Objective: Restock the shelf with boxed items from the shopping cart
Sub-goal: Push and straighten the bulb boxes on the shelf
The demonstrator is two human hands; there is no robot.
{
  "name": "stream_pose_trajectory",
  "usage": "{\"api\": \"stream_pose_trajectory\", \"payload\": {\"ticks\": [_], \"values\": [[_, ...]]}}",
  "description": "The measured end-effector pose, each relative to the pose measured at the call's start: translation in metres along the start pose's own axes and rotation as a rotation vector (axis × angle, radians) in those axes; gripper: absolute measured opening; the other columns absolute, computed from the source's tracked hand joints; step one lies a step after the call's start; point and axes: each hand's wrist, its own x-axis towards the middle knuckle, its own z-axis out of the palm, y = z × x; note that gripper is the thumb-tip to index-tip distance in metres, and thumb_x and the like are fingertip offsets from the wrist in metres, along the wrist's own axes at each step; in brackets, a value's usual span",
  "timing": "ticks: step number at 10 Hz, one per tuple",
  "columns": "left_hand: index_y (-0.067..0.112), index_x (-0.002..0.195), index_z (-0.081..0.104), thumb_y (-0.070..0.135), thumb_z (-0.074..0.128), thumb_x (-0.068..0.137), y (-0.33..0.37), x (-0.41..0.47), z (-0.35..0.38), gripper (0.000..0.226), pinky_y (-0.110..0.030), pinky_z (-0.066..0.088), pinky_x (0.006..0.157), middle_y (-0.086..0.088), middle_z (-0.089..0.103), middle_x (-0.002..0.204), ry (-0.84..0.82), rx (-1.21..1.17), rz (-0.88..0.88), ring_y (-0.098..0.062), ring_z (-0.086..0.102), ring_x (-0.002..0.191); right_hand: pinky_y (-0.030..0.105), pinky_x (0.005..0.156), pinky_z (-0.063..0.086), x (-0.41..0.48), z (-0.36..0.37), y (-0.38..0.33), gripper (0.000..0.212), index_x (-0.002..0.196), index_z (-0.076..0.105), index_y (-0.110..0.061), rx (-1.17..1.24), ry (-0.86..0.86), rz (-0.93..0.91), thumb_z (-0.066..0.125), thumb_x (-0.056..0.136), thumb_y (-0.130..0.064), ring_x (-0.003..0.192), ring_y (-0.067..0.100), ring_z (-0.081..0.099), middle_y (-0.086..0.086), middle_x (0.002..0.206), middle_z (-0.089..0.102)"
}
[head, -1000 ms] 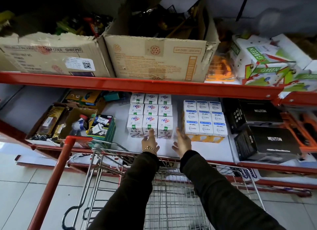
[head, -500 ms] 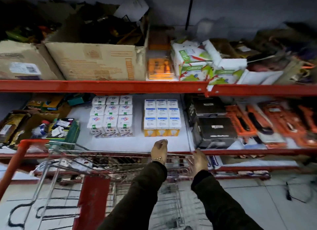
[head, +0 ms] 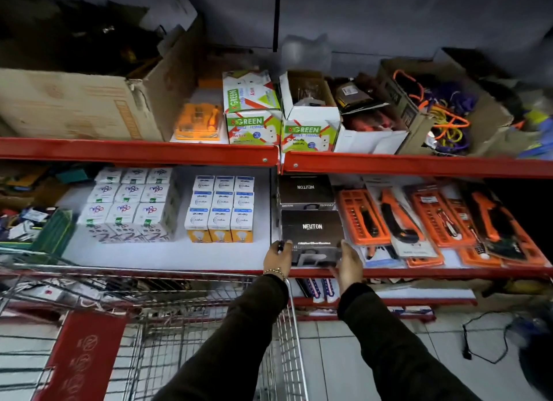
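Shelf (head: 167, 255): red-edged, white deck, stocked.
Shopping cart (head: 185, 317): wire, below the shelf's front edge.
Front black box (head: 311, 230): marked NEUTON, at the shelf's front edge.
Left hand (head: 279, 257): fingers curled on the box's left side.
Right hand (head: 350, 264): gripping its right side.

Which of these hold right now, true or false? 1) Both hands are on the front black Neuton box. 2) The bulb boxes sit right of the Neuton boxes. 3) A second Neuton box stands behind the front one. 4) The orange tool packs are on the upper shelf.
1) True: the left hand and right hand grip the front Neuton box at its sides.
2) False: the bulb boxes are to its left.
3) True: the second Neuton box is behind it.
4) False: the orange tool packs lie on the lower shelf, to the right.
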Motion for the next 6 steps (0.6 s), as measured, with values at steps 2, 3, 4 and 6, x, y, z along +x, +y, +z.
{"api": "stream_pose_trajectory", "payload": {"ticks": [2, 3, 4, 6], "values": [[0.004, 0.136, 0.052, 0.030, 0.051, 0.099, 0.003, 0.009, 0.006, 0.046, -0.028, 0.037, 0.106, -0.014, 0.057, 0.139, 0.070, 0.046, 0.012, -0.029, 0.052, 0.129, 0.049, 0.114, 0.039, 0.018, 0.006, -0.005, 0.020, 0.116, 0.060, -0.021, -0.070, 0.004, -0.034, 0.059, 0.097, -0.026, 0.129, 0.033, 0.055, 0.016, 0.135, 0.062], [0.006, 0.137, 0.052, 0.030, 0.051, 0.099, 0.004, 0.012, 0.008, 0.045, -0.028, 0.036, 0.106, -0.013, 0.057, 0.140, 0.086, 0.045, 0.020, -0.029, 0.051, 0.130, 0.049, 0.112, 0.042, 0.025, 0.005, -0.007, 0.024, 0.117, 0.063, -0.020, -0.053, -0.006, -0.018, 0.063, 0.094, -0.026, 0.123, 0.032, 0.059, 0.015, 0.129, 0.066], [0.008, 0.137, 0.053, 0.032, 0.051, 0.098, 0.007, 0.013, 0.007, 0.045, -0.028, 0.035, 0.107, -0.012, 0.058, 0.139, 0.085, 0.053, 0.025, -0.029, 0.051, 0.131, 0.050, 0.111, 0.043, 0.027, 0.004, -0.011, 0.020, 0.112, 0.064, -0.019, -0.055, -0.005, -0.003, 0.065, 0.093, -0.025, 0.121, 0.034, 0.061, 0.017, 0.124, 0.068], [0.006, 0.137, 0.051, 0.034, 0.051, 0.098, 0.007, 0.015, 0.002, 0.048, -0.028, 0.035, 0.107, -0.014, 0.056, 0.141, 0.067, 0.071, 0.036, -0.030, 0.050, 0.131, 0.050, 0.109, 0.044, 0.016, 0.003, -0.014, 0.045, 0.134, 0.055, -0.020, -0.054, -0.002, -0.025, 0.064, 0.093, -0.037, 0.125, 0.027, 0.054, 0.003, 0.129, 0.059]]}}
